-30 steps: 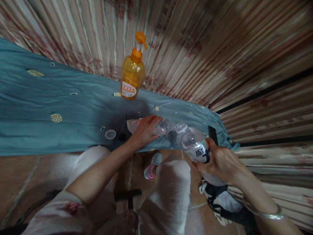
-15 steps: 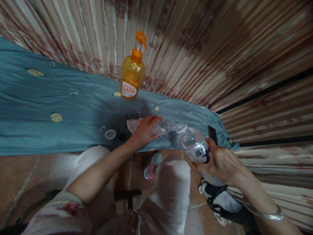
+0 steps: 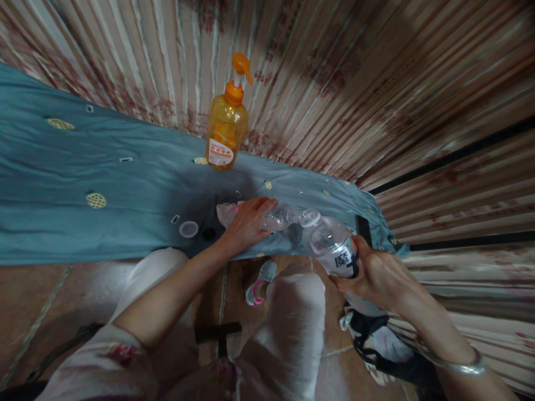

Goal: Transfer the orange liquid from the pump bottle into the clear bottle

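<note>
My left hand [image 3: 249, 220] is closed round a small clear plastic bottle [image 3: 280, 218], which lies nearly sideways with its neck pointing right. A pink and white part [image 3: 227, 214] shows beyond the left side of that hand. My right hand [image 3: 376, 273] grips a larger clear plastic bottle [image 3: 328, 239] with a white label bearing black print. This one tilts so that its neck points up and left. The two bottle mouths meet, or nearly so, at a white ring; whether they touch cannot be made out. Any liquid inside is hard to see.
An orange pump bottle [image 3: 227, 131] stands at the back of the blue-green cloth [image 3: 137, 184]. A round whitish lid [image 3: 189, 229] and a small black cap [image 3: 208, 233] lie left of my hands. A black object [image 3: 363, 229] sits at the right. Pleated curtains [image 3: 292, 83] hang behind.
The larger bottle has turned very slightly in my right hand's grip, with its label shifted a little. My left hand and the small bottle stay in place.
</note>
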